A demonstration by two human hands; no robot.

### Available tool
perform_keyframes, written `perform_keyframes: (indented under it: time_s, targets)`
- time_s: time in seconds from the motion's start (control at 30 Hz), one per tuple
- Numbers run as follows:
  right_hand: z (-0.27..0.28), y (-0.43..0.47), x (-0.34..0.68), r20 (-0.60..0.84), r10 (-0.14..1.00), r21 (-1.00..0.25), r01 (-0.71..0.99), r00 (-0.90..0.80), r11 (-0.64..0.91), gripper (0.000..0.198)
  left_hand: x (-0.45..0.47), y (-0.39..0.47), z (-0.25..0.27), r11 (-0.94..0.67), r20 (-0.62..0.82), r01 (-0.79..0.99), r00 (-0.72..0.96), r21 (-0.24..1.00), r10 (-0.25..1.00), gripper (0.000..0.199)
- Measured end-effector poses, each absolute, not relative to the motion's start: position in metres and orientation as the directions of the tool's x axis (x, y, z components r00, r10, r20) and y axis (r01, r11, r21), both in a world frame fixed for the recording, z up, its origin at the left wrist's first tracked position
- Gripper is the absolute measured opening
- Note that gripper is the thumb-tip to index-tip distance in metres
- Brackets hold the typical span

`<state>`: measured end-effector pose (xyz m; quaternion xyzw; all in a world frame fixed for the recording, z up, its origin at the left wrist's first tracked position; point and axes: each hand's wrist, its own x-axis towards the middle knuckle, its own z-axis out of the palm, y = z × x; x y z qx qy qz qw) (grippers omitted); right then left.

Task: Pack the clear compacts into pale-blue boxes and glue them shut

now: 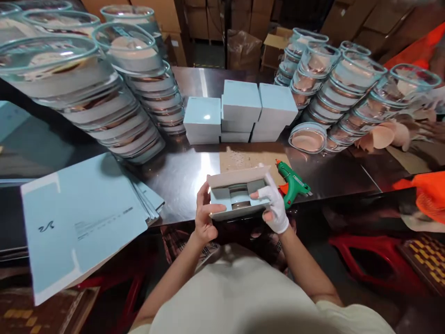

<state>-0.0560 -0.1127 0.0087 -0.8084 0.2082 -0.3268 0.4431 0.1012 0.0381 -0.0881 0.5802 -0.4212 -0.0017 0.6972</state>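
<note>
1. On the far left, a pile of flat pale-blue card sheets (83,222) lay on the table (181,199), well apart from both hands.
2. Next came the left grip (204,219), which was bare. It was grasping the left end of the open box (239,175), with one finger laid over the near corner.
3. The open box was right in the middle, in front of the person's body, by the near edge of the table. Its long side ran from left to right, from one grip to the other, so neither was nearer. I could not tell if it touched the table.
4. Inside, a glass dish (239,197) sat between two end flaps, with its top side showing through the gap.
5. The right grip (277,211), in a white glove, was grasping the right end. One fingertip reached inside, over the right flap, and pointed left at the dish.
6. Just right of that glove lay a green glue gun (295,184).
</note>
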Motion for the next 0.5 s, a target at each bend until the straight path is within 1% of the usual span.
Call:
perform_keyframes:
  time_s: [0.07,0.1,0.13,0.17,0.2,0.23,0.27,0.3,0.33,0.37,0.4,0.43,0.47,0.5]
  targets:
    - [0.013,-0.099,-0.039,0.345,-0.744,-0.904,-0.011,0.572,-0.427,0.050,0.099,0.036,-0.082,0.425,0.642,-0.487,0.648,0.763,-0.409,0.051]
    - [0.016,-0.093,-0.033,0.341,-0.794,-0.922,0.017,0.503,-0.386,0.041,0.098,0.035,-0.079,0.446,0.646,-0.483,0.669,0.754,-0.368,0.043]
    - [0.019,-0.088,-0.028,0.336,-0.826,-0.934,0.048,0.452,-0.353,0.043,0.098,0.034,-0.076,0.444,0.643,-0.485,0.687,0.753,-0.338,0.043]
    - [0.022,-0.085,-0.026,0.329,-0.841,-0.941,0.075,0.430,-0.330,0.050,0.099,0.034,-0.074,0.439,0.649,-0.498,0.689,0.748,-0.324,0.046]
    - [0.024,-0.085,-0.028,0.322,-0.845,-0.945,0.091,0.427,-0.315,0.055,0.101,0.035,-0.072,0.434,0.670,-0.524,0.666,0.733,-0.328,0.046]
    - [0.025,-0.088,-0.033,0.309,-0.849,-0.949,0.086,0.427,-0.303,0.055,0.104,0.036,-0.071,0.430,0.701,-0.559,0.623,0.709,-0.347,0.042]
    - [0.026,-0.093,-0.042,0.287,-0.860,-0.954,0.047,0.422,-0.295,0.049,0.108,0.038,-0.070,0.428,0.733,-0.595,0.570,0.680,-0.372,0.038]
    - [0.026,-0.101,-0.054,0.260,-0.880,-0.953,-0.042,0.397,-0.300,0.042,0.113,0.040,-0.069,0.425,0.755,-0.624,0.524,0.655,-0.394,0.036]
    - [0.026,-0.111,-0.068,0.224,-0.910,-0.933,-0.192,0.350,-0.304,0.038,0.117,0.043,-0.069,0.417,0.767,-0.646,0.497,0.639,-0.406,0.039]
    - [0.026,-0.122,-0.082,0.177,-0.943,-0.876,-0.392,0.282,-0.282,0.040,0.120,0.044,-0.068,0.405,0.769,-0.657,0.490,0.635,-0.410,0.045]
    - [0.026,-0.134,-0.096,0.119,-0.972,-0.766,-0.603,0.204,-0.221,0.045,0.122,0.045,-0.068,0.399,0.769,-0.662,0.493,0.635,-0.406,0.052]
    - [0.026,-0.145,-0.107,0.057,-0.990,-0.615,-0.777,0.126,-0.134,0.048,0.123,0.045,-0.068,0.400,0.770,-0.661,0.496,0.635,-0.402,0.058]
    - [0.025,-0.157,-0.116,-0.013,-0.998,-0.453,-0.890,0.059,-0.047,0.050,0.124,0.043,-0.069,0.409,0.774,-0.660,0.493,0.630,-0.396,0.062]
    - [0.024,-0.167,-0.123,-0.088,-0.996,-0.319,-0.948,0.011,0.018,0.050,0.124,0.041,-0.070,0.426,0.786,-0.662,0.485,0.617,-0.384,0.062]
